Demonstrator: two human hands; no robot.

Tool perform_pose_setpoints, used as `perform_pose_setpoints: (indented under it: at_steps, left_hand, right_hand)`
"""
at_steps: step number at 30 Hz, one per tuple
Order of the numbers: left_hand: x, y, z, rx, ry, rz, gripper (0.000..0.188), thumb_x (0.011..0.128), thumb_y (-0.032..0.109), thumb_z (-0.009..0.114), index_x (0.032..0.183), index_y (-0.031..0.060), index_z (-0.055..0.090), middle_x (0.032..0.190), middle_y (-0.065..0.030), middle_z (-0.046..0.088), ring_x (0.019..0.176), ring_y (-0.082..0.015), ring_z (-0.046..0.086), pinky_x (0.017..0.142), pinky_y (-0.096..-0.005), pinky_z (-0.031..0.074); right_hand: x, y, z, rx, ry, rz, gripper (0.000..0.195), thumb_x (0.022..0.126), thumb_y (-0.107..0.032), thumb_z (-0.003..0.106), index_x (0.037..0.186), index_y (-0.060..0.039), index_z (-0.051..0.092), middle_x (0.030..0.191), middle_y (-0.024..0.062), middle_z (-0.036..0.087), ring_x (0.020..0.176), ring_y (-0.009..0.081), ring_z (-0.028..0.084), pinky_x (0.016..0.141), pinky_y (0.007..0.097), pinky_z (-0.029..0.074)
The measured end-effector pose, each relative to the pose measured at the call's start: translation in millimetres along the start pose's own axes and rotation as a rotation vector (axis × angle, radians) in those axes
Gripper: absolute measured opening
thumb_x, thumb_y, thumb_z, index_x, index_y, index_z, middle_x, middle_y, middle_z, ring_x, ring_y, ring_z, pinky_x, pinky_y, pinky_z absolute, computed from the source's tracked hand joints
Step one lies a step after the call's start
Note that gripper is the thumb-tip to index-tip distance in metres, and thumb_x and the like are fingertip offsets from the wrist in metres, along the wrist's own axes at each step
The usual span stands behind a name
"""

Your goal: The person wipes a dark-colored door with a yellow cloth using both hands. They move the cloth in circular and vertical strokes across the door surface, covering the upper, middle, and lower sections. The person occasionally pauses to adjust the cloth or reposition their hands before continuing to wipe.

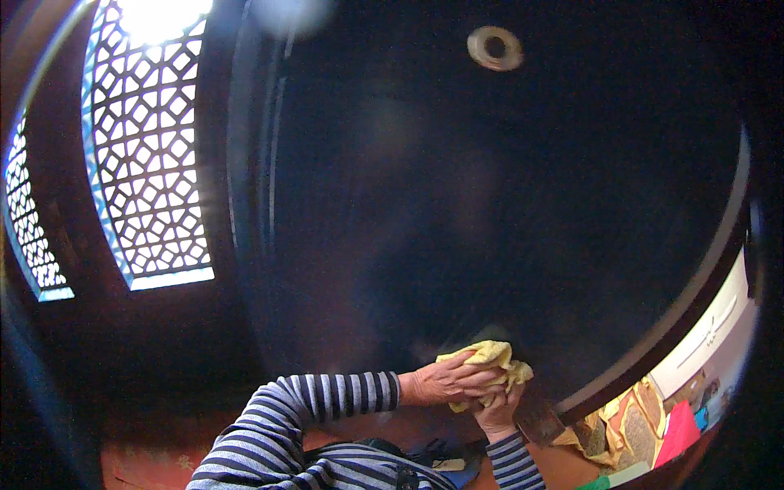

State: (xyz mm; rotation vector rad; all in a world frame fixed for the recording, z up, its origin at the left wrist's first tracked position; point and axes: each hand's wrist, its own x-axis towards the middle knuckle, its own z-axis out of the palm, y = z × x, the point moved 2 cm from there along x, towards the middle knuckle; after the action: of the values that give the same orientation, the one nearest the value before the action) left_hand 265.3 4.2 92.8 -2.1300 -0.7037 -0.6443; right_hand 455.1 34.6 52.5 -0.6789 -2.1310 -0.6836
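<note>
A crumpled yellow cloth (490,354) is bunched between my two hands, low and right of centre, before a large dark surface (429,214). My left hand (450,381) reaches in from the left, its fingers laid across the cloth. From below, my right hand (499,413) grips the same cloth, with its fingers partly hidden by the left hand and folds. Both forearms wear striped sleeves. Whether the cloth touches the dark surface, I cannot tell.
Lattice windows (147,153) let in bright light at the left. A pale ring-shaped thing (495,48) shows near the top. At the lower right, beyond a curved edge (649,343), lie yellow wrappings with brown granular contents (637,429) and a pink-red sheet (678,432).
</note>
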Motion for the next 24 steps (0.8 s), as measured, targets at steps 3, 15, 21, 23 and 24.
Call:
perform_pose_setpoints:
  at_steps: [3,15,21,23,24]
  left_hand:
    - [-37.7,-27.2,-16.5,0.159,0.035,-0.074,0.057,0.084,0.038,0.05,0.139,0.0393,0.036,0.147,0.0008,0.035,0.133,-0.029,0.037,0.111,-0.0516,0.027]
    - [-228.6,-165.4,-95.4,0.145,0.399,-0.502,0.049,0.058,0.04,0.075,0.105,0.032,0.061,0.124,-0.0064,0.05,0.12,-0.0347,0.045,0.102,-0.056,0.036]
    - [-309.0,-199.0,-102.3,0.163,0.496,-0.689,0.052,0.058,0.032,0.079,0.103,0.019,0.056,0.13,-0.0167,0.041,0.123,-0.0438,0.039,0.102,-0.058,0.035]
    - [-328.5,-198.1,-97.0,0.156,0.529,-0.714,0.061,0.057,0.026,0.081,0.108,0.0136,0.05,0.131,-0.0236,0.037,0.122,-0.0485,0.038,0.1,-0.0592,0.036]
    - [-337.7,-198.1,-93.5,0.126,0.519,-0.736,0.065,0.057,0.026,0.081,0.111,0.0119,0.047,0.131,-0.0257,0.036,0.121,-0.0496,0.039,0.099,-0.0597,0.037]
  right_hand:
    - [50.2,-40.0,5.6,0.071,0.065,-0.053,0.059,0.085,-0.039,0.063,0.131,-0.0131,0.037,0.127,0.0217,0.045,0.116,0.0434,0.047,0.092,0.0597,0.038]
    - [221.5,-225.2,97.7,0.244,0.034,-0.373,0.037,0.083,-0.017,0.064,0.115,-0.0086,0.048,0.133,0.0134,0.039,0.115,0.0351,0.049,0.095,0.0532,0.043]
    - [272.4,-297.8,137.8,0.158,0.044,-0.509,0.046,0.086,-0.024,0.059,0.127,-0.0097,0.044,0.142,0.0113,0.034,0.131,0.0272,0.036,0.108,0.043,0.033]
    - [277.8,-312.9,146.4,0.109,0.025,-0.575,0.058,0.082,-0.029,0.062,0.131,-0.0086,0.039,0.143,0.0113,0.033,0.133,0.0271,0.033,0.112,0.0422,0.028]
    - [279.3,-319.7,151.0,0.177,-0.017,-0.58,0.052,0.083,-0.025,0.061,0.128,-0.0084,0.041,0.141,0.012,0.034,0.131,0.0277,0.035,0.111,0.0425,0.03]
